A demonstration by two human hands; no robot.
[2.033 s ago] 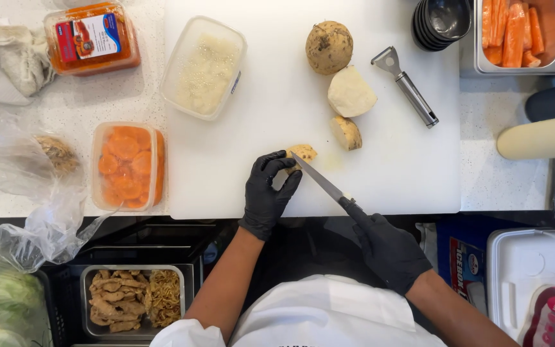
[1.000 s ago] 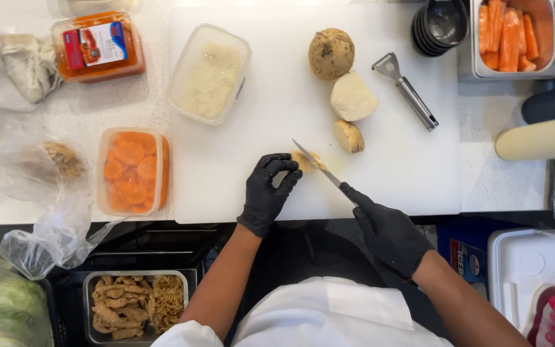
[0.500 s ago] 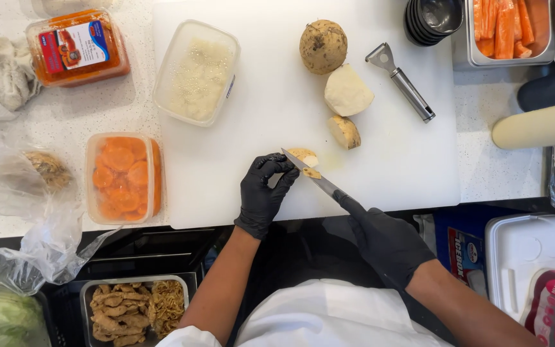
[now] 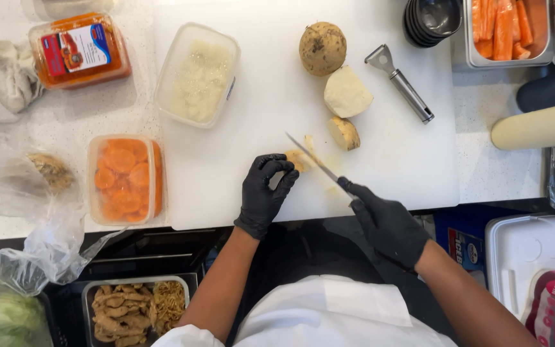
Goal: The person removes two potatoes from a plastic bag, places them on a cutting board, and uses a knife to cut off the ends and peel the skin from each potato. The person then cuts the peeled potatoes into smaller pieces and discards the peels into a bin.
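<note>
— What has the right hand got?

— Its grip is wrapped tight round the handle of a knife; the blade runs up and away from the hand across the white cutting board, with its middle lying over a small pale root piece.

— And the left hand?

— Its grip is narrow and curled, the gloved fingertips pressing on the near side of that same piece, just beside the blade. Whether the thumb touches it, I cannot tell.

— Where does the piece sit on the board?

— Near the board's front edge, about the middle. Beyond it lie a cut end piece, a peeled chunk and a whole unpeeled root, with a metal peeler beside them.

— Anything to the left of the board?

— A tub of carrot slices touches its left edge on the counter.
</note>
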